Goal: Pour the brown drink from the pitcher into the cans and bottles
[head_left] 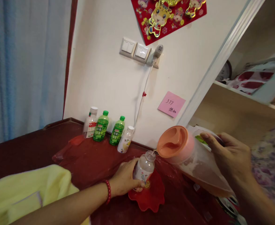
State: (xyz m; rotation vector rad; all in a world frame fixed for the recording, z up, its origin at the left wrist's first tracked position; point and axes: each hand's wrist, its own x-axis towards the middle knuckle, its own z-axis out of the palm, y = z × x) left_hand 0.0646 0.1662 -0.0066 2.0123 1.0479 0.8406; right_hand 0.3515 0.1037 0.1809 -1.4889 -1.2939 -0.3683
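Note:
My left hand (pixel 125 178), with a red bead bracelet at the wrist, is wrapped round a clear bottle (pixel 144 168) that has no cap. The bottle is above a red scalloped plate (pixel 151 198). My right hand (pixel 231 156) grips the handle of a translucent pitcher (pixel 198 159) with an orange lid (pixel 173 142). Tilted to the left, the pitcher has its spout right at the bottle's mouth, and a thin stream of liquid shows there. Brownish liquid lies along the pitcher's lower side.
Along the wall stand two green bottles (pixel 100 126), a clear bottle with a white cap (pixel 90 123) and a white-capped bottle (pixel 126 140). A yellow cloth (pixel 39 184) lies at the left. Cans (pixel 228 206) stand at the lower right. A white cord (pixel 140 107) hangs down the wall.

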